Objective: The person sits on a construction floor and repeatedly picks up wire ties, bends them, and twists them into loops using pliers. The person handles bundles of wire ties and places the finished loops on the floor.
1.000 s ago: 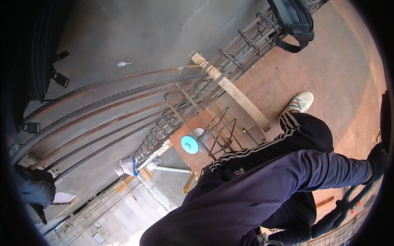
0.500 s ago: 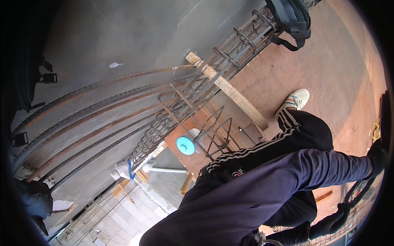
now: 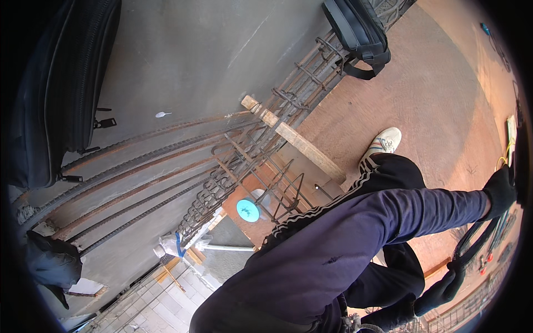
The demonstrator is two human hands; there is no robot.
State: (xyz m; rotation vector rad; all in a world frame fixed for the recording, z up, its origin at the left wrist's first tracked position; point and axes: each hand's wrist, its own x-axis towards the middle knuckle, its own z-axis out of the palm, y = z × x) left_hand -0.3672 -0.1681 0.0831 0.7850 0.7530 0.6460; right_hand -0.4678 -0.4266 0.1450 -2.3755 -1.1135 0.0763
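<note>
My left arm, in a worn dark purple sleeve, stretches across to the right side. Its black-gloved left hand (image 3: 498, 191) is closed against a dark object (image 3: 521, 166) cut off by the rim, too little of which shows to name it. Lower down, my right hand (image 3: 448, 286), also in a black glove, is closed round a black strap (image 3: 472, 237). That strap runs up toward the left hand. Beyond my sleeve show my black trousers with white stripes and one white shoe (image 3: 387, 140) on the reddish plywood (image 3: 411, 89).
Rebar cages (image 3: 302, 83) and long bent bars (image 3: 150, 141) run along the grey concrete surface (image 3: 183, 50). A wooden plank (image 3: 305, 143) crosses them. Near my leg stands a turquoise-lidded container (image 3: 247, 210). Black bags (image 3: 358, 30) lie at the top and far left (image 3: 61, 94).
The view has shifted, bringing more of the far-left black bag into sight. My left hand and the strap now show more fully at the right; both arms keep much the same pose.
</note>
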